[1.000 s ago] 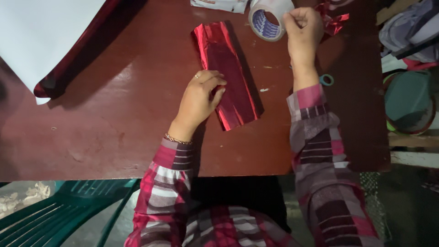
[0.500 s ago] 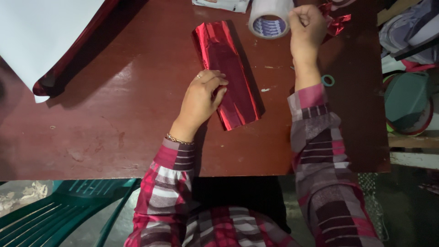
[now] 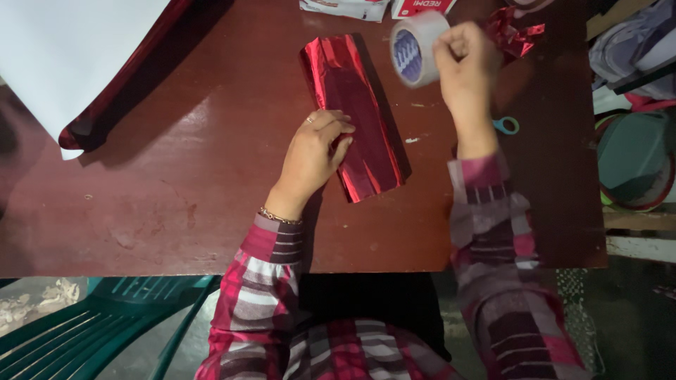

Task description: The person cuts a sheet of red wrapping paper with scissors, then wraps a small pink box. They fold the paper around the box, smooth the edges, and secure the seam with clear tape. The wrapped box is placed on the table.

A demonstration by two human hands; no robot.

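A long parcel wrapped in shiny red foil [image 3: 355, 112] lies on the dark red table [image 3: 197, 176]. My left hand [image 3: 313, 153] rests on its near left side, fingers pressing the foil down. Beyond the parcel's far right corner, my right hand [image 3: 466, 67] is lifted off the table, pinching the end of the tape on a roll of clear packing tape [image 3: 414, 46]. The roll hangs tilted and blurred just left of my fingers.
A large sheet of white-backed red foil [image 3: 77, 56] covers the far left corner. Scissors with teal handles [image 3: 505, 125] lie by my right wrist. Crumpled red foil scraps [image 3: 517, 32] and small boxes [image 3: 366, 7] sit at the far edge. A green plastic chair [image 3: 91, 324] stands at lower left.
My right hand has lifted the tape roll off the table and drawn it toward me; the roll now tilts on edge. My left hand stays on the parcel.
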